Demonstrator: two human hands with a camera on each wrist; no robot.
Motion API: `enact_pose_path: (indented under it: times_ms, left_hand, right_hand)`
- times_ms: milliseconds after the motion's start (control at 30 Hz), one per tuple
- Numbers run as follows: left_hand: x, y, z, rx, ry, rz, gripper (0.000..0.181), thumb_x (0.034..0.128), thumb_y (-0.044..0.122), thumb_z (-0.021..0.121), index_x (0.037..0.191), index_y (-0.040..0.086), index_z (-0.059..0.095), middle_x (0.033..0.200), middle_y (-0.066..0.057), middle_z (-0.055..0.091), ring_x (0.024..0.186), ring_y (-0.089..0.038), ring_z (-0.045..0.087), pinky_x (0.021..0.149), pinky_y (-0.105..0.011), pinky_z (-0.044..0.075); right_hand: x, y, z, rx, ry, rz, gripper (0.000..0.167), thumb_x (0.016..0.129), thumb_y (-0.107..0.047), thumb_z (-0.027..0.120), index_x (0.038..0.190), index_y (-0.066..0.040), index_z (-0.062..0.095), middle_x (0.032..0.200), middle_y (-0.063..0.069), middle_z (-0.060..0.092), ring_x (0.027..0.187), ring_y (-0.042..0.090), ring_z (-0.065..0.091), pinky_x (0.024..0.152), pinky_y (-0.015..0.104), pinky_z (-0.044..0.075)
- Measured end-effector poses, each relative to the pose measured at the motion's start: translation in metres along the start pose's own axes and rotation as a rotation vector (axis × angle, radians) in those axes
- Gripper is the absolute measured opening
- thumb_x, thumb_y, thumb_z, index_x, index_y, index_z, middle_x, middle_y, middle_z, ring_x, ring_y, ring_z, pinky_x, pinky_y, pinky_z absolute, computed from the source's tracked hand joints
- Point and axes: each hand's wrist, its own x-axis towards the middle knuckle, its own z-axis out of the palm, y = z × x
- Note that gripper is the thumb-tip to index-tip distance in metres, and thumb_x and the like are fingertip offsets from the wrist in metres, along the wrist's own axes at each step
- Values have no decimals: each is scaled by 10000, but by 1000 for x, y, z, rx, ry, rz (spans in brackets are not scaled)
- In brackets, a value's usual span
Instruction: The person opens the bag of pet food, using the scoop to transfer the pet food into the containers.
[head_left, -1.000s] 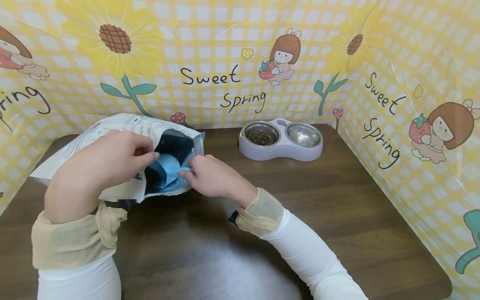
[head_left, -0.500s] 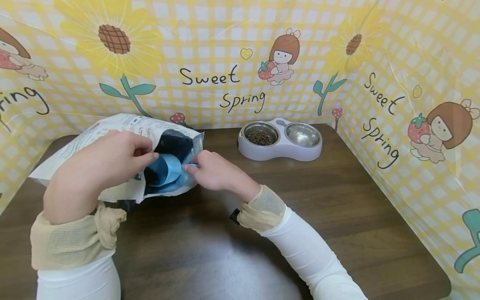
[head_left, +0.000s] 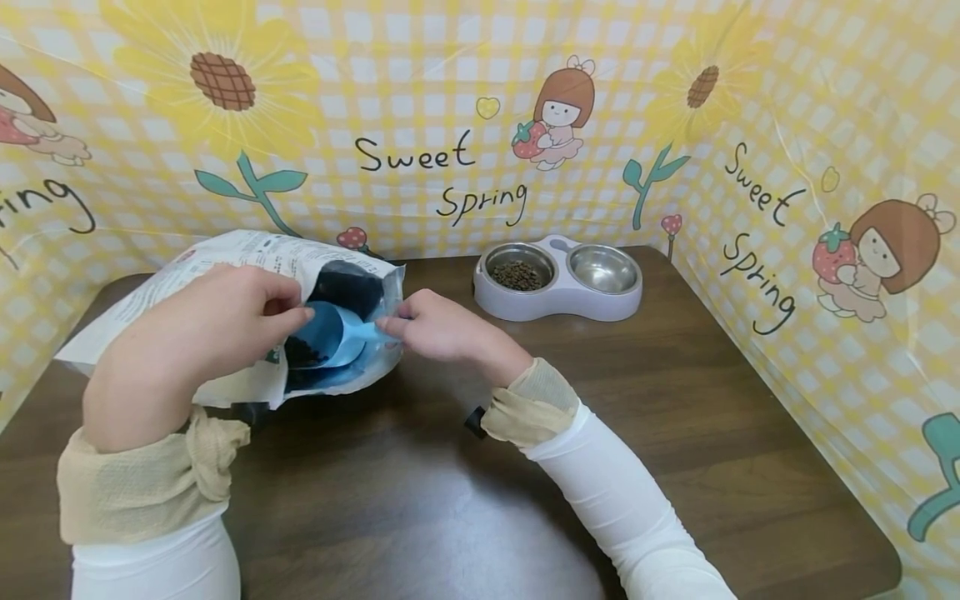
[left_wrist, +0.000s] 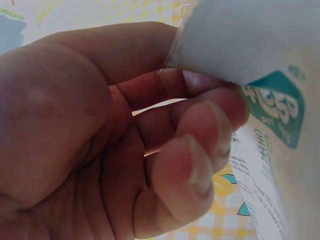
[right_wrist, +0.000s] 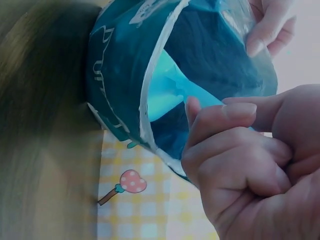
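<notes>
A white bag [head_left: 247, 254] lies on its side at the left of the table, its mouth facing right. My left hand [head_left: 202, 333] pinches the bag's upper edge; in the left wrist view, thumb and fingers [left_wrist: 185, 170] curl at the white film [left_wrist: 225, 40]. In the bag's mouth is a blue scoop [head_left: 345, 337] with dark kibble [head_left: 302, 352] at its left side. My right hand [head_left: 442, 329] grips the scoop's handle. The right wrist view shows the right hand [right_wrist: 250, 165] curled round the handle, with the scoop [right_wrist: 167, 85] inside the teal-sided bag [right_wrist: 117, 70].
At the back of the brown table [head_left: 600, 400] stands a pale lilac double feeder [head_left: 558, 304]. Its left steel bowl holds brown kibble [head_left: 516, 275]; the right steel bowl [head_left: 603, 271] shows bare metal. A yellow checked cloth [head_left: 420, 83] hangs behind and to the right.
My right hand has moved slightly right and up with the scoop handle, and more of the scoop shows, with kibble visible at it. The left hand has kept its place on the bag.
</notes>
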Motion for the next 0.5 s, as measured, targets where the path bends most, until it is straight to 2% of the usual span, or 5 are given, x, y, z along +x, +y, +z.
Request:
enact_pose_path:
  times_ms: [100, 233, 300, 500]
  left_hand:
    - [0, 0, 0, -3, 2, -2, 305, 1074, 244, 648, 794, 125, 665, 652, -4, 521, 646, -187, 499, 599, -323, 365]
    - [0, 1, 0, -10, 0, -7, 300, 1071, 240, 653, 795, 124, 671, 651, -4, 521, 647, -189, 499, 596, -324, 368]
    - [0, 1, 0, -13, 0, -10, 294, 1069, 238, 655, 798, 123, 676, 652, -5, 521, 649, -190, 500, 597, -323, 368]
    - [0, 1, 0, -13, -6, -13, 288, 1073, 239, 649, 810, 125, 684, 660, -3, 529, 654, -189, 504, 597, -324, 369]
  right_hand:
    - [2, 4, -3, 98, -14, 33, 426, 1156, -305, 513, 987, 2, 756, 595, -71, 351, 541, 109, 278, 564, 256, 285]
    - [4, 8, -6, 190, -43, 82, 402, 1157, -318, 513, 1074, -19, 767, 578, -62, 375, 494, 114, 290, 513, 262, 266]
    - [5, 10, -6, 209, -53, 94, 395, 1154, -336, 515, 1030, -51, 758, 563, -56, 388, 461, 119, 291, 488, 267, 248]
    - [6, 13, -6, 191, -67, 95, 492, 1128, -429, 559, 750, -118, 610, 583, -53, 405, 464, 128, 302, 490, 271, 250]
